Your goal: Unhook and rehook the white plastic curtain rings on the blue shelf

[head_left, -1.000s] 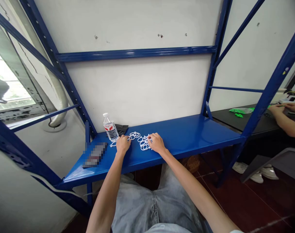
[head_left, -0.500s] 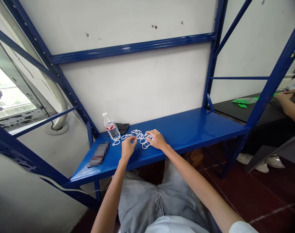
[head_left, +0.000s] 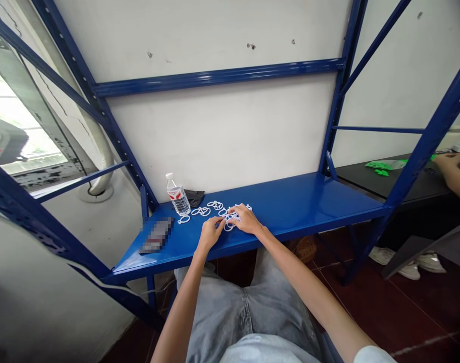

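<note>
Several white rings [head_left: 202, 212] lie loosely on the blue shelf top, some with small knobs or loops on them. My left hand [head_left: 212, 233] is at the near left side of the ring heap, thumb and forefinger pinched together on a white ring at its edge. Over the right part of the heap rests my right hand [head_left: 248, 220], its fingers curved and apart, covering some rings. The two hands' fingertips are close together. A single white ring [head_left: 184, 220] lies apart, near the base of a water bottle [head_left: 179, 199].
Behind the upright bottle is a black item [head_left: 195, 197]. A pixelated dark flat object [head_left: 157, 235] lies at the shelf's left end. Blue metal posts [head_left: 415, 156] frame the shelf. At a black table [head_left: 360, 174] on the right, another person's hand [head_left: 451, 164] is near green pieces [head_left: 381, 166].
My left hand has moved right, from left of the heap to its near edge beside my right hand. The right hand stays over the rings. The camera view has shifted slightly.
</note>
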{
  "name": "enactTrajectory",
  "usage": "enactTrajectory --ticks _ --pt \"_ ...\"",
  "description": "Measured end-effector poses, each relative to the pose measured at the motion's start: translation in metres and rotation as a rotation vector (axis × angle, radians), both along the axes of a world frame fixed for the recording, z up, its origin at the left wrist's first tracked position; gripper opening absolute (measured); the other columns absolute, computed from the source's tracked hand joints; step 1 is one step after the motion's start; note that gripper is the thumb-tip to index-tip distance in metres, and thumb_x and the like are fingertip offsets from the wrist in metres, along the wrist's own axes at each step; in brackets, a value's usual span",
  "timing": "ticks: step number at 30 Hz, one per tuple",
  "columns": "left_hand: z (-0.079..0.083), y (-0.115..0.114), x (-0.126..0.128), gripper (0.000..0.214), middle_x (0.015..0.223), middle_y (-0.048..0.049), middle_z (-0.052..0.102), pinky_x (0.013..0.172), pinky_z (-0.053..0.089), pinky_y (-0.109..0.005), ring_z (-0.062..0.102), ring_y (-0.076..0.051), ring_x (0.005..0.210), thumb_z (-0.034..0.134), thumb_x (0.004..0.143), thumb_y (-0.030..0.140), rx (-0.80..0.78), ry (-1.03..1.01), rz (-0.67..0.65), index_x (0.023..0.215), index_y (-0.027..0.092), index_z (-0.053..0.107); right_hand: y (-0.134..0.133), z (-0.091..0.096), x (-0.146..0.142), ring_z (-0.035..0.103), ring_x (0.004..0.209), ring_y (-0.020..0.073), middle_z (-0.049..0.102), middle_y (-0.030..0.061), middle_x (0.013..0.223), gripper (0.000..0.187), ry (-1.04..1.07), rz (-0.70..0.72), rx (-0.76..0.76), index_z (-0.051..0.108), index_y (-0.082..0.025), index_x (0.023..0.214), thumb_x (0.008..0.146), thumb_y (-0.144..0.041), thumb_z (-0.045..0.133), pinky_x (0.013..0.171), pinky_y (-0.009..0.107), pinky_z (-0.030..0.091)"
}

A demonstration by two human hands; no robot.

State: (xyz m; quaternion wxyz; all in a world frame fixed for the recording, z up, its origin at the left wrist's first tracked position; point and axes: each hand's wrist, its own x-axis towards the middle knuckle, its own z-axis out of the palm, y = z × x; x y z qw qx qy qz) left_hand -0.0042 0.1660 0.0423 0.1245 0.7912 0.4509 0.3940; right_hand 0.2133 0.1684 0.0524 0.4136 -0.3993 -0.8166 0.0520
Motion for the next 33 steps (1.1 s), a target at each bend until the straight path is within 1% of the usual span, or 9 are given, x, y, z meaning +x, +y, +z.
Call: enactTrajectory --ticks 3,7,16,21,23,25,27,30,33 --pt "0.0 -0.002 0.001 0.035 0.103 -0.0098 0.081 0.082 0.057 -0.035 0.074 -0.025 0.091 0.053 0.104 0.044 0.041 0.061 0.008 0.105 0.021 0.079 0.001 -0.001 0.0 0.062 0.11 0.0234 0.071 0.0058 0.112 0.025 0.004 -0.019 -0.018 0.068 -0.025 0.115 0.094 -0.031 0.08 0.091 0.034 0.05" --pt "0.0 -0.003 0.001 0.035 0.102 -0.0101 0.08 0.084 0.055 -0.035 0.073 -0.025 0.093 0.051 0.105 0.043 0.086 0.1 0.025 0.106 0.021 0.079 0.0 0.0 -0.001 0.062 0.104 0.0223 0.069 0.0043 0.108 0.024 0.008 -0.043 -0.039 0.066 -0.025 0.111 0.094 -0.033 0.08 0.087 0.032 0.048" --pt "0.0 -0.004 0.003 0.034 0.099 -0.0093 0.08 0.088 0.053 -0.036 0.071 -0.025 0.096 0.05 0.106 0.039 0.112 0.159 0.058 0.1 0.022 0.078 -0.001 -0.001 -0.002 0.063 0.101 0.0223 0.068 0.004 0.109 0.025 -0.003 -0.053 -0.032 0.063 -0.025 0.109 0.093 -0.034 0.08 0.085 0.031 0.047" --pt "0.002 0.005 0.001 0.036 0.106 -0.0093 0.079 0.094 0.053 -0.038 0.07 -0.027 0.102 0.048 0.107 0.043 0.142 0.172 0.069 0.107 0.022 0.077 0.001 -0.001 -0.002 0.062 0.104 0.0236 0.07 0.0053 0.112 0.028 0.018 -0.08 -0.002 0.064 -0.025 0.113 0.093 -0.036 0.081 0.085 0.033 0.049" --pt "0.005 0.016 -0.004 0.037 0.114 -0.0106 0.077 0.1 0.052 -0.04 0.069 -0.028 0.108 0.046 0.107 0.044 0.164 0.186 0.124 0.115 0.022 0.076 0.003 -0.002 -0.002 0.061 0.105 0.0245 0.072 0.0058 0.111 0.026 0.02 -0.106 0.02 0.066 -0.025 0.11 0.094 -0.038 0.081 0.087 0.035 0.049" --pt "0.007 0.028 -0.011 0.038 0.123 -0.0142 0.074 0.104 0.05 -0.043 0.067 -0.031 0.115 0.047 0.106 0.041 0.162 0.239 0.247 0.124 0.02 0.074 0.006 -0.002 -0.002 0.06 0.104 0.0249 0.072 0.0064 0.109 0.022 0.013 -0.141 0.03 0.069 -0.024 0.104 0.095 -0.04 0.08 0.089 0.036 0.05" --pt "0.009 0.04 -0.019 0.039 0.13 -0.0189 0.07 0.104 0.049 -0.046 0.064 -0.035 0.12 0.051 0.103 0.037 0.122 0.342 0.376 0.129 0.017 0.072 0.009 -0.003 -0.002 0.06 0.105 0.0253 0.073 0.0074 0.108 0.021 0.006 -0.172 0.032 0.072 -0.023 0.1 0.096 -0.042 0.079 0.092 0.038 0.05" --pt "0.01 0.049 -0.029 0.036 0.128 -0.0211 0.068 0.102 0.05 -0.048 0.061 -0.039 0.122 0.057 0.099 0.037 0.042 0.479 0.426 0.122 0.016 0.076 0.012 -0.005 -0.002 0.061 0.106 0.0259 0.073 0.0086 0.11 0.024 0.01 -0.199 0.034 0.074 -0.022 0.1 0.097 -0.046 0.076 0.094 0.04 0.05" --pt "0.009 0.049 -0.035 0.03 0.122 -0.0206 0.067 0.099 0.051 -0.046 0.061 -0.039 0.12 0.056 0.099 0.033 0.008 0.51 0.424 0.111 0.017 0.078 0.012 -0.006 -0.002 0.061 0.107 0.0263 0.072 0.0094 0.112 0.027 0.015 -0.207 0.031 0.075 -0.022 0.103 0.099 -0.049 0.073 0.094 0.041 0.051"
